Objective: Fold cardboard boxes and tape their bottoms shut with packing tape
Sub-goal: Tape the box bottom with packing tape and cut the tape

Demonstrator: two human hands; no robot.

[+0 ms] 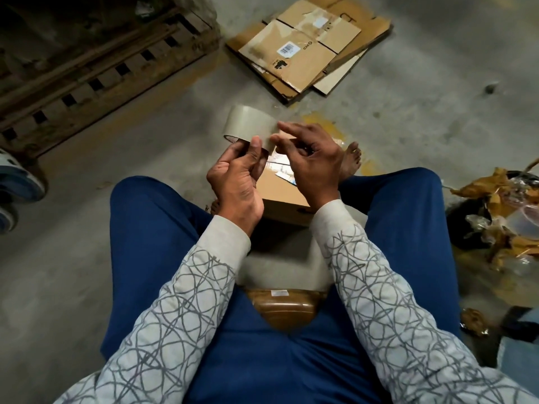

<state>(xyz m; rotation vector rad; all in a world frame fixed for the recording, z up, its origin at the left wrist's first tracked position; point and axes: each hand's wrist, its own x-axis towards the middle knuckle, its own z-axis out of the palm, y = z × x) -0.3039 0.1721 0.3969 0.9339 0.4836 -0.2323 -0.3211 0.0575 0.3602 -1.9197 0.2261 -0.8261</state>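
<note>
On the concrete floor (116, 176): flattened cardboard stack (303, 45) ahead, wooden pallet (87, 62) at left, heap of paper and plastic scraps (495, 223) at right. A cardboard box (280, 196) sits between the seated person's legs, partly hidden by both wrists. Left hand (236, 182) raised over the box, fingers clamped on the tape roll (248, 125), thumb on its outer face. Right hand (312, 161) alongside, fingers loosely spread, tips at the roll's right edge; pinch on tape end unclear.
</note>
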